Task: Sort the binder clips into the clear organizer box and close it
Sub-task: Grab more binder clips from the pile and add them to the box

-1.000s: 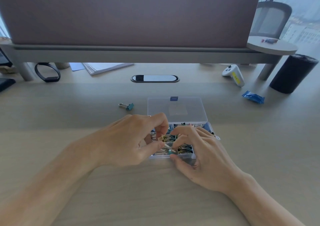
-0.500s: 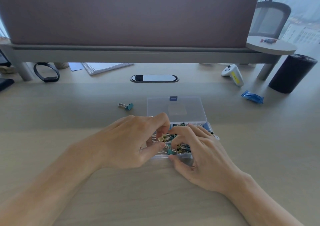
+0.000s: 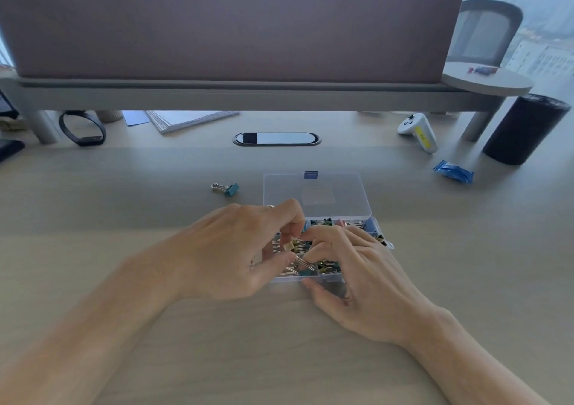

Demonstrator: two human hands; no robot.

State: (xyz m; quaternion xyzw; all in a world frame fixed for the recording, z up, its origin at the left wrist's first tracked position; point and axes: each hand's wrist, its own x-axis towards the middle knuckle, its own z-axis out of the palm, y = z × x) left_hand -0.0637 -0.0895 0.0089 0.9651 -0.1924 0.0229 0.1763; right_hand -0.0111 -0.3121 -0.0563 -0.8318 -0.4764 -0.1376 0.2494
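Open clear box (image 3: pixel 332 281): left hand (image 3: pixel 236 249) pinches a gold clip (image 3: pixel 290 245) over it. Right hand (image 3: pixel 366 280) curls among the clips (image 3: pixel 327 266); grip cannot be told.

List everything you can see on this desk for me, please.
organizer box: one, clear, centre of desk, lid open flat behind it
binder clips: many, mixed colours, inside the box
loose clip: one, teal, on desk left of the lid
gold clip: one, pinched above the box
wristband: one, black, far left
paper stack: one, white, back left
controller: one, white with yellow label, back right
packet: one, blue, right
cylinder: one, black, far right
divider screen: one, mauve, behind desk
left hand: pinches the gold clip
right hand: fingers curled over the clips, thumb at front wall
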